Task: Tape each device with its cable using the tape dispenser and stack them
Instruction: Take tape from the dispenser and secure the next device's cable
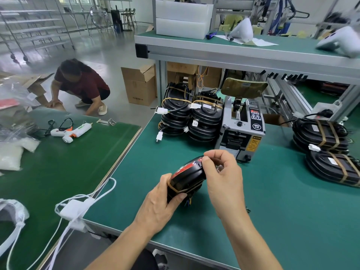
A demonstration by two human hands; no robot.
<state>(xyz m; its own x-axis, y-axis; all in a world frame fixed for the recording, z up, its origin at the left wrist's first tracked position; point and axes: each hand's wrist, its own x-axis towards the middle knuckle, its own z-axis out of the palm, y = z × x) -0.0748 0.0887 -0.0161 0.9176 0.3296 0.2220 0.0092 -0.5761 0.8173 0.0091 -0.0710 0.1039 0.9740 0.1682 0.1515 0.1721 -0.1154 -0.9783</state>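
1. lower centre of the frame: the left hand (pixel 159 203) grips a black device (pixel 187 178) from below, fingers and thumb curled round its near end; the device is tilted, raised just above the teal work mat (pixel 272 201).
2. a tan tape band (pixel 176 189) crosses the device near the left thumb; thin coloured wires show under its lower edge.
3. the right hand (pixel 222 172) has its fingers curled, the thumb and forefinger pinching at the device's upper edge, beside a red-and-white label; what lies between the fingertips cannot be told.
4. centre of the frame, just behind the hands: the grey tape dispenser (pixel 241 129) stands upright on the mat, with a black control panel and a yellow warning label on its side.
5. left of the dispenser: two stacks of taped devices (pixel 191 114) stand side by side, touching, with white connectors hanging from their cables.
6. right edge of the frame: more taped devices (pixel 327 145) lie piled, bound with tan bands.
7. upper centre: two white plastic bins (pixel 183 18) sit stacked on the upper shelf; their contents are hidden.
8. centre left, on the floor: an open cardboard box (pixel 139 84) stands beside the bench leg; its contents cannot be seen.
9. left of the frame: a white glue gun (pixel 72 130) lies on a darker green mat (pixel 58 172).
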